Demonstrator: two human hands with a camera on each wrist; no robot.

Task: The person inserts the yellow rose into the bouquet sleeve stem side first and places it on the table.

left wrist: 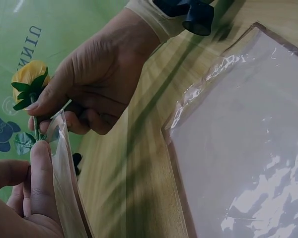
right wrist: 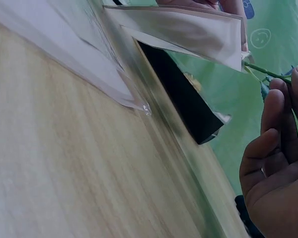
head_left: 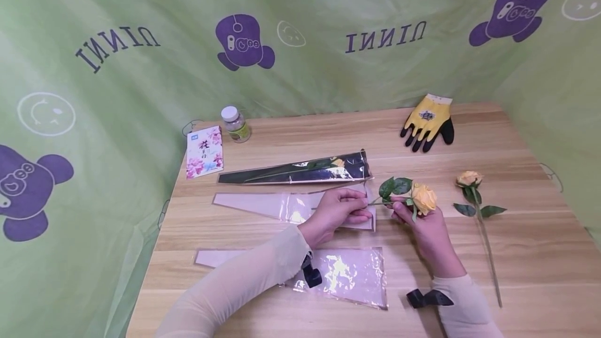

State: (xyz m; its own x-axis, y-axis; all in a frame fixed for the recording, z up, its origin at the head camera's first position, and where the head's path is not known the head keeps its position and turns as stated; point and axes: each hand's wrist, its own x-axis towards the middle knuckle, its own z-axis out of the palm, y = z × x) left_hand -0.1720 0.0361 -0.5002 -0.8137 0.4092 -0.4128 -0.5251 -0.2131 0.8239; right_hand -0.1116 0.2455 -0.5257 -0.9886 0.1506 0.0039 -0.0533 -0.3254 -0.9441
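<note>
Yellow rose (head_left: 424, 198) just right of table (head_left: 324, 140) centre, well inside edges; right hand (head_left: 426, 227) pinches stem (left wrist: 36, 124), left hand (head_left: 333, 212) pinches mouth of clear sleeve (head_left: 258, 206); second rose (head_left: 469, 179) nearer right edge.

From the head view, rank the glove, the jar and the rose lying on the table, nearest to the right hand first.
1. Lying rose: right of the right hand.
2. Glove: straight beyond the hand.
3. Jar: far back, left.

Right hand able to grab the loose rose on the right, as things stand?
Probably not: the right hand holds another rose. Nothing seems to block the way to the loose rose, though.
</note>
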